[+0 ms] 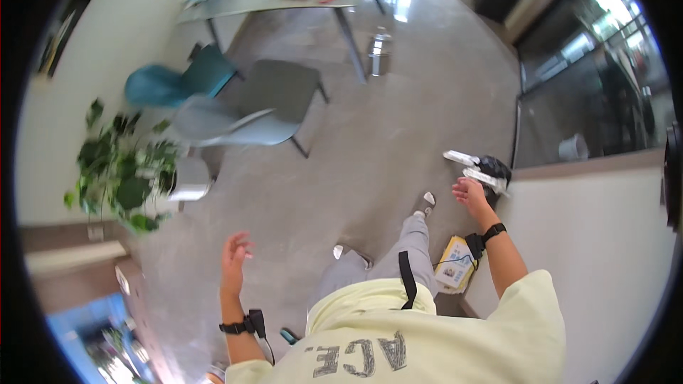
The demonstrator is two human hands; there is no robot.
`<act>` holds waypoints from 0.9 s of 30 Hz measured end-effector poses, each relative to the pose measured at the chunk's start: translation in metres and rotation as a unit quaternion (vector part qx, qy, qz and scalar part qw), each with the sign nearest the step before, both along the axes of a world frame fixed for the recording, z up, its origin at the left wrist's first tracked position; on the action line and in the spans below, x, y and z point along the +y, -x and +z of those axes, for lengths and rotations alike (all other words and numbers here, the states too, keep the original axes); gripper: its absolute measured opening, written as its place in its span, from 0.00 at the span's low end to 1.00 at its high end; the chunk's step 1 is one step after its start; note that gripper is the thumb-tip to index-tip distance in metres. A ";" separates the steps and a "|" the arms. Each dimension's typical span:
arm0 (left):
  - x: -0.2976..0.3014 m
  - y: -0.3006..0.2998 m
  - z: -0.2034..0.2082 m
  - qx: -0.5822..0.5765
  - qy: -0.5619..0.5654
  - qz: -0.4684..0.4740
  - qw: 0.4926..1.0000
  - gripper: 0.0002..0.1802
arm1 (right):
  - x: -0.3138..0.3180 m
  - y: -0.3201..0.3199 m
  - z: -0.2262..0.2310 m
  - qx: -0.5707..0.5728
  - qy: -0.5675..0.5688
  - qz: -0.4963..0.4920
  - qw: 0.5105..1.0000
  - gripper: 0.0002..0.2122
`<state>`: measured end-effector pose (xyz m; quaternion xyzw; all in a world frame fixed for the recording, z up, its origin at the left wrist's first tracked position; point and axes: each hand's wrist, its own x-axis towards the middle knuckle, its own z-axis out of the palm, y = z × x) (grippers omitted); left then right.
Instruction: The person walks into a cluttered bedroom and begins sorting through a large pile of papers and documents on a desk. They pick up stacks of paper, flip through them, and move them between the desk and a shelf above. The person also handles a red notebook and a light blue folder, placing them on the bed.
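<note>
My left hand (235,257) hangs over the floor with loosely bent fingers apart, holding nothing. On the other side, my right hand (469,195) is also empty, its fingers spread a little. Just beyond it lies a black plastic bag (494,166) by the wall, with long white pieces (461,158) beside it; in this view the hand overlaps their edge, and I cannot tell whether it touches them. A stack of yellow and white printed papers or books (455,263) rests on the floor below my right forearm.
Ahead stands a table (263,1) with several things on it and a clear plastic bottle pack (380,46) on the floor by its leg. A grey chair (274,99), a teal chair (206,71) and a potted plant (131,171) stand at left. Glass doors (590,78) are at right.
</note>
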<state>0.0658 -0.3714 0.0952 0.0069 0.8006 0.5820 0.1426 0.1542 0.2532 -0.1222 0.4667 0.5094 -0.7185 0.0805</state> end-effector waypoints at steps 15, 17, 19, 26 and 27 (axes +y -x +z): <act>-0.365 -0.134 0.054 0.188 -0.536 0.351 0.744 0.40 | -0.621 0.207 0.223 0.244 0.092 0.574 0.776 0.14; -0.401 -0.152 0.054 0.207 -0.528 0.375 0.734 0.40 | -0.689 0.218 0.214 0.243 0.124 0.613 0.741 0.14; -0.438 -0.153 0.054 0.218 -0.506 0.400 0.733 0.41 | -0.758 0.240 0.203 0.226 0.136 0.654 0.709 0.14; -0.554 -0.172 0.091 0.269 -0.424 0.469 0.727 0.46 | -1.005 0.270 0.198 0.201 0.223 0.749 0.591 0.16; -0.568 -0.175 0.098 0.287 -0.407 0.476 0.725 0.46 | -1.039 0.265 0.211 0.201 0.234 0.760 0.573 0.16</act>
